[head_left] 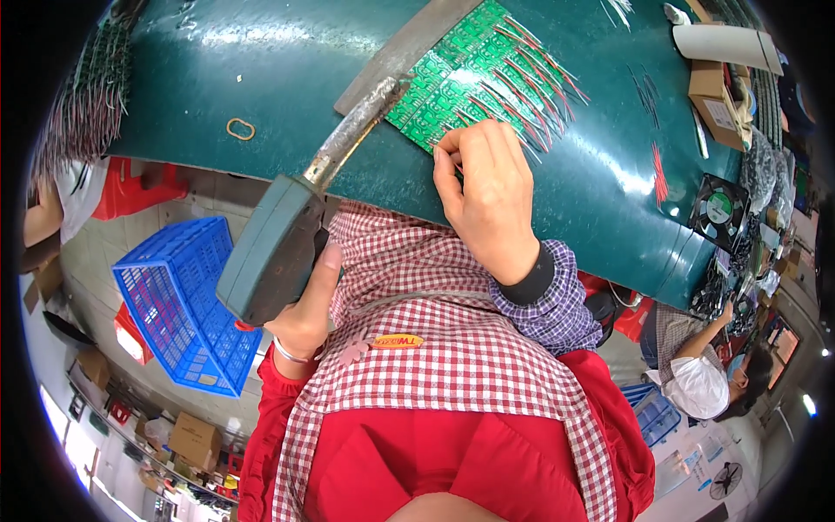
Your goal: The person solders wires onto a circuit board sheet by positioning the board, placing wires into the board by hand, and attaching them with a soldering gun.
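My left hand (304, 317) is wrapped round the grip of a soldering gun (277, 248) with a green-and-black body and a long, stained metal barrel. The barrel's tip lies over the left edge of a green circuit board panel (435, 91). Rows of red and white wires (531, 87) stick out from the panel toward the right. At the panel's near corner my right hand (490, 196) has its thumb and forefinger pinched together, close to wire ends. What sits between those fingertips is too small to tell. A grey metal bar (383, 65) runs along the panel's left side.
The green table (209, 96) bears a rubber band (241, 130), a bundle of red wires (659, 174) and a black fan (720, 213). Bundled wired boards (87, 96) hang at far left. A blue crate (178, 300) stands below the table edge. Another person (696, 374) works at right.
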`<control>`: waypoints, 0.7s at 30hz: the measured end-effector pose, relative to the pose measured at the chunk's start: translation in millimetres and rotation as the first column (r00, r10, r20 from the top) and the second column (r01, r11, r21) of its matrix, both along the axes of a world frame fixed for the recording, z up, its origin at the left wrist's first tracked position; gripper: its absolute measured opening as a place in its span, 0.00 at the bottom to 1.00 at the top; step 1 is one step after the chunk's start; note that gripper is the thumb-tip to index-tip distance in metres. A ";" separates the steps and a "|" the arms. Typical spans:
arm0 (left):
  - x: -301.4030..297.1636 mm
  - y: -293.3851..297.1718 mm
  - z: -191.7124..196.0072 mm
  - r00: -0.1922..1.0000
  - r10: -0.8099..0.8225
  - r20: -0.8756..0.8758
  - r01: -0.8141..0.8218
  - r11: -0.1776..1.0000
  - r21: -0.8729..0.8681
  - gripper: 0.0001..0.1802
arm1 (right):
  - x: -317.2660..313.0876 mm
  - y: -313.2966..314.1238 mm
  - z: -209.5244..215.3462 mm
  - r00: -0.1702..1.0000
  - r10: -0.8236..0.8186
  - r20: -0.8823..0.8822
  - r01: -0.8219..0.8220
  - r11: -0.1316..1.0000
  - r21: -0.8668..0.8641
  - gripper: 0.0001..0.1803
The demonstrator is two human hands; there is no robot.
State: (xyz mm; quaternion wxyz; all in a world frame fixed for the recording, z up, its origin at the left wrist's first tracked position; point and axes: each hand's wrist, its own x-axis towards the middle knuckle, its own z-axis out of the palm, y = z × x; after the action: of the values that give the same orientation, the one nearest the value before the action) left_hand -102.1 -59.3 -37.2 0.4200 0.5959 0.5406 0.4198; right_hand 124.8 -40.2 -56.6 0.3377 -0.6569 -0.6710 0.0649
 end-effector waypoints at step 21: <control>47.0 42.6 31.0 0.986 0.129 0.102 -0.111 0.980 -0.168 0.24 | 150.6 -59.4 46.6 0.824 -0.565 0.040 0.566 0.824 -0.016 0.04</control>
State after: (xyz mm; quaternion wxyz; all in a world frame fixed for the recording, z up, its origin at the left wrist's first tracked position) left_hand -55.1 -16.7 -6.2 0.4707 0.5016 0.5831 0.4322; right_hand 275.4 -99.5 -10.1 0.3217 -0.8317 -0.4507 -0.0399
